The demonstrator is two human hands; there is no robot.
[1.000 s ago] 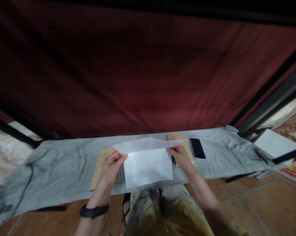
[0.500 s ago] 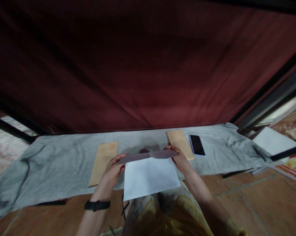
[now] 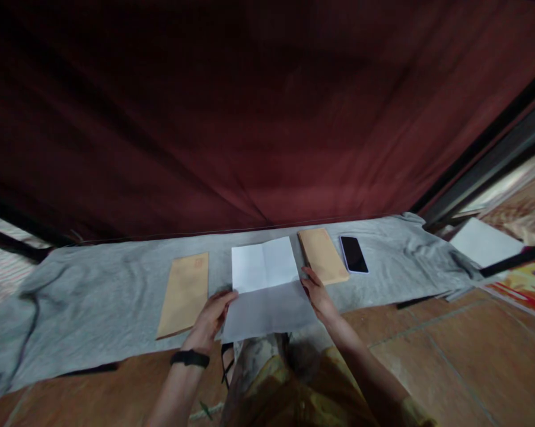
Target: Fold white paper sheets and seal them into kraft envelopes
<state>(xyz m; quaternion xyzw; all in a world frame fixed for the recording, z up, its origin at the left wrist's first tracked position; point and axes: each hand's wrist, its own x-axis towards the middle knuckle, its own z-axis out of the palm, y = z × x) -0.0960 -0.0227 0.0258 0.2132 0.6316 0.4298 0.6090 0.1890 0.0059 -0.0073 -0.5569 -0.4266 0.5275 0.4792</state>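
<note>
A white sheet of paper (image 3: 267,305) with crossing fold creases lies spread between my hands, its upper half brighter than its lower half. My left hand (image 3: 215,311) pinches the sheet's left edge near the middle crease. On the opposite edge my right hand (image 3: 316,292) grips the paper, with the fingers partly hidden from me. A brown envelope (image 3: 185,290) with a small reddish print at its top corner rests just left of my left hand. Beyond my right hand lies a stack of brown envelopes (image 3: 324,255), close to the fingers.
Grey cloth (image 3: 102,296) covers the low bench. A phone (image 3: 353,254) with a dark screen lies right of the envelope stack. Behind the bench hangs a dark red fabric (image 3: 258,148). Dark bars (image 3: 485,160) frame the right side, beside a white box-like object (image 3: 485,242).
The sheet has opened out: its upper part, tilted toward me before, now lies unfolded away from me over the cloth. Both hands have stayed at its side edges. The view has shifted slightly.
</note>
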